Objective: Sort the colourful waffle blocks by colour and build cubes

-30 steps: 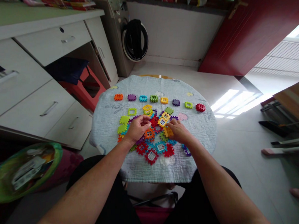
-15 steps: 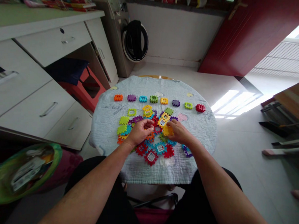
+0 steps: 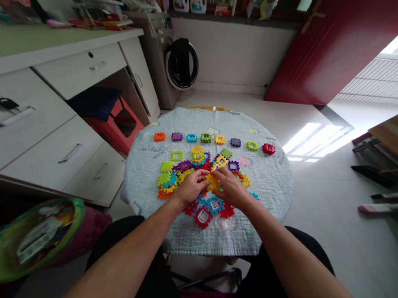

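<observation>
Both of my hands meet over a heap of colourful plastic interlocking building tiles. My right hand point(image 3: 228, 186) is closed on a yellow building tile point(image 3: 212, 182) with notched edges. My left hand point(image 3: 192, 188) has its fingers pinched at the left edge of that same tile; its fingertips are partly hidden. Around them lie a red window tile point(image 3: 203, 216), a blue window tile point(image 3: 216, 204), a yellow window tile point(image 3: 220, 161) and lime green tiles point(image 3: 167, 166). My hands cover the middle of the heap.
Behind the heap stands a row of small box-like pieces, from an orange one point(image 3: 159, 136) to a red one point(image 3: 268, 149). A pale blue cloth point(image 3: 177, 235) covers the round table. A bin point(image 3: 78, 219) and white drawers point(image 3: 60, 139) are at the left.
My right hand has moved left with the yellow building tile, bringing it to my left hand's fingertips. The view has tipped up slightly.
</observation>
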### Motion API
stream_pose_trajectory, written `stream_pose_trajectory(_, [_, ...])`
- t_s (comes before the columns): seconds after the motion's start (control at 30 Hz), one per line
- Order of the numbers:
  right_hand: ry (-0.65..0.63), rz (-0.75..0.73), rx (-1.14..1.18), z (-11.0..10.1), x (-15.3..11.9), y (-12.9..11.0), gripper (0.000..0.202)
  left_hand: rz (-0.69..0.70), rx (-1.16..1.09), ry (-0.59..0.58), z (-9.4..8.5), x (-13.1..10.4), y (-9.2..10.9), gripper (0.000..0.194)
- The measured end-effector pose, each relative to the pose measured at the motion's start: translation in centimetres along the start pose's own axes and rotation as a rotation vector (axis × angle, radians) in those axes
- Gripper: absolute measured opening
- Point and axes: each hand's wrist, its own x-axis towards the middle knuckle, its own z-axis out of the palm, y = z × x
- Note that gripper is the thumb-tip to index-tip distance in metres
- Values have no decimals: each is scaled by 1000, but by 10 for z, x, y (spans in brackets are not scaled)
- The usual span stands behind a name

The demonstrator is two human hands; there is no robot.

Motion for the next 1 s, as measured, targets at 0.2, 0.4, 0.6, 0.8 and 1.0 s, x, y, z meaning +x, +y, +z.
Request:
stream_pose_trajectory(0.2, [-45, 25, -21, 1, 1, -4, 43, -23, 3, 5, 2, -3, 5, 40])
stream_pose_trajectory(0.4, [-37, 21, -72, 2, 3, -11, 41, -5, 35, -17, 5, -3, 8, 38])
stream_pose_trajectory(0.6, [115, 117, -134, -25, 41, 42, 46, 63, 63, 170, -22, 2, 26, 39])
stream_pose_trajectory(0.8, [77, 321, -304, -47, 116, 113, 55, 120, 68, 430, -63, 7, 47, 39])
stream_pose_trajectory(1.0, [-70, 382, -411, -39, 169, 148, 59, 144, 49, 489, -77, 8, 52, 40])
